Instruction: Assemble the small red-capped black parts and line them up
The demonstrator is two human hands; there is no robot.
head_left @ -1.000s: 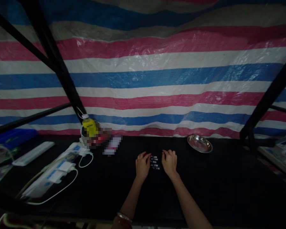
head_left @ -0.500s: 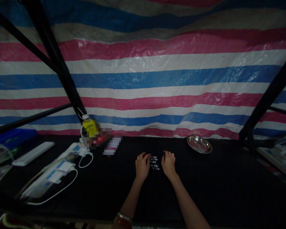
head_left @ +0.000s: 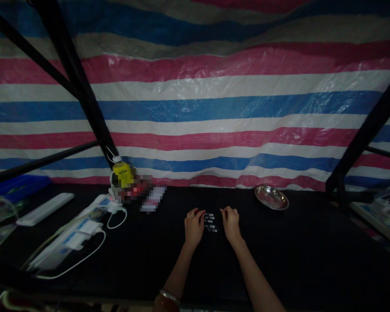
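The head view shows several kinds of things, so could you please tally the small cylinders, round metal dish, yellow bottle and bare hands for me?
Small cylinders: 5, as far as the dim view shows
Round metal dish: 1
Yellow bottle: 1
Bare hands: 2 (left hand, right hand)
Total: 9

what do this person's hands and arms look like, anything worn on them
The left hand and right hand wear no gloves. The left forearm is bare up to a shiny silvery bangle; the right forearm shows no sleeve or bracelet.
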